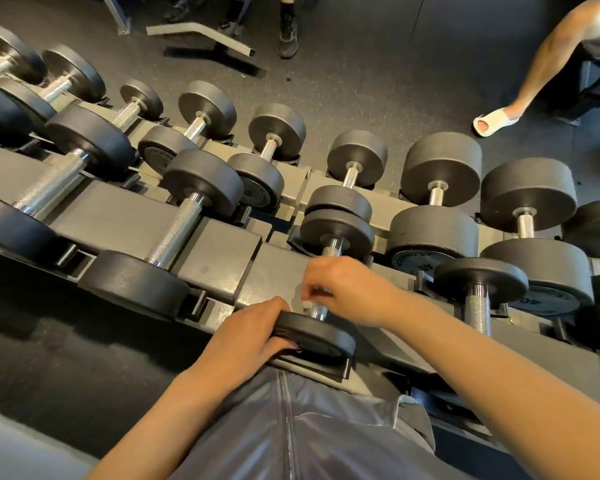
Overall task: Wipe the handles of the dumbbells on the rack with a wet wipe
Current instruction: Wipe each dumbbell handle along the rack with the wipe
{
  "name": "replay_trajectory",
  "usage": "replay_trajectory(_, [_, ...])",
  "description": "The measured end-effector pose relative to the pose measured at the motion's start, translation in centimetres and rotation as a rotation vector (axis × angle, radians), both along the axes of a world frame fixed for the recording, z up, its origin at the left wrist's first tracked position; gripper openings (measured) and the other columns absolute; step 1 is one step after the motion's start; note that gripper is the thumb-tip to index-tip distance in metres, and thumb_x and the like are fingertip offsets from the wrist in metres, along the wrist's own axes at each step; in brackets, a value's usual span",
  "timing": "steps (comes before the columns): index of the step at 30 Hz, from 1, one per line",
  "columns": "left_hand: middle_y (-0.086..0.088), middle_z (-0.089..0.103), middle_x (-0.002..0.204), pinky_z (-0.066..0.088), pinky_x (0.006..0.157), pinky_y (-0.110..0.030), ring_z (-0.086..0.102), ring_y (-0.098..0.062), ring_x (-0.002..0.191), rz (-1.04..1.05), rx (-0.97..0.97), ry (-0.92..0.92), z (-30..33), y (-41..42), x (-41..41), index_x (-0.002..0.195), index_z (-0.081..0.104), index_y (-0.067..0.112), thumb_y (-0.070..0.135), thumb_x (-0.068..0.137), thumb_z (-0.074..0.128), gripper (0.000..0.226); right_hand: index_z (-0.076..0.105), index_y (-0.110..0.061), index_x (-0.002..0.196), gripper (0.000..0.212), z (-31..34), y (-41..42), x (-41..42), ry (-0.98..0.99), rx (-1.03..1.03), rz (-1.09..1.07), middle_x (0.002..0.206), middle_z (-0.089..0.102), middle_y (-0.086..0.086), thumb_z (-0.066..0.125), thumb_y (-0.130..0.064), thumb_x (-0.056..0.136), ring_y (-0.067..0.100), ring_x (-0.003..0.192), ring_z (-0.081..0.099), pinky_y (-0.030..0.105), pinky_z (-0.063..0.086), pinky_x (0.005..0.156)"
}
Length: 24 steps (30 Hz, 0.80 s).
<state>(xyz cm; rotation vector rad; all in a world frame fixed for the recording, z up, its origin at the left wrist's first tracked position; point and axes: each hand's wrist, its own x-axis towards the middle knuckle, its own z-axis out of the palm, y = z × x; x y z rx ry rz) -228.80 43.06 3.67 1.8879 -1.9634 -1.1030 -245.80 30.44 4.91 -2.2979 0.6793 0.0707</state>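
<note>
Nearest me is the person's grey zipped top (291, 427), and just past it their left hand (253, 336) curls over the near head of a small dumbbell (317, 332) on the front rail of the rack (219, 251), gripping its left edge. The right hand (343, 289) is closed round that dumbbell's knurled handle (318, 310), fingers pinching a white wet wipe (305, 303) against the metal. Another dumbbell's handle (478, 308) stands at three o'clock, a bigger dumbbell (174, 237) at ten, and a bystander's sandalled foot (492, 121) at one o'clock.
</note>
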Motion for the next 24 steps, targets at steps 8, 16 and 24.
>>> replay_trajectory(8, [0.01,0.059,0.086,0.05,0.064,-0.026,0.057,-0.009,0.078,-0.13,-0.21,-0.121,0.0,0.1,0.3,0.101,0.054,0.024,0.034,0.082,0.072,0.028,0.065,-0.005,0.081,0.015,-1.5,-1.6,0.3,0.068,-0.342,-0.234,0.084,0.058,0.011,0.07,0.005,0.071,0.028,0.072,0.059,0.033,0.046,0.058])
replay_trajectory(16, [0.008,0.063,0.082,0.051,0.053,-0.025,0.06,-0.012,0.073,-0.215,-0.324,-0.188,0.1,0.4,0.3,0.098,0.056,0.023,0.03,0.065,0.086,0.046,0.069,-0.012,0.089,0.008,0.1,0.9,0.2,0.025,0.029,0.016,0.092,0.06,0.0,0.067,-0.007,0.083,0.012,0.084,0.056,0.023,0.045,0.078])
replay_trajectory(24, [0.005,0.063,0.082,0.052,0.051,-0.032,0.06,-0.016,0.073,-0.198,-0.337,-0.21,0.4,0.1,0.4,0.096,0.057,0.02,0.022,0.063,0.087,0.045,0.062,-0.007,0.102,0.024,-1.7,-1.5,0.3,0.173,-0.473,-0.145,0.098,0.059,0.011,0.067,-0.002,0.079,0.026,0.086,0.058,0.032,0.047,0.062])
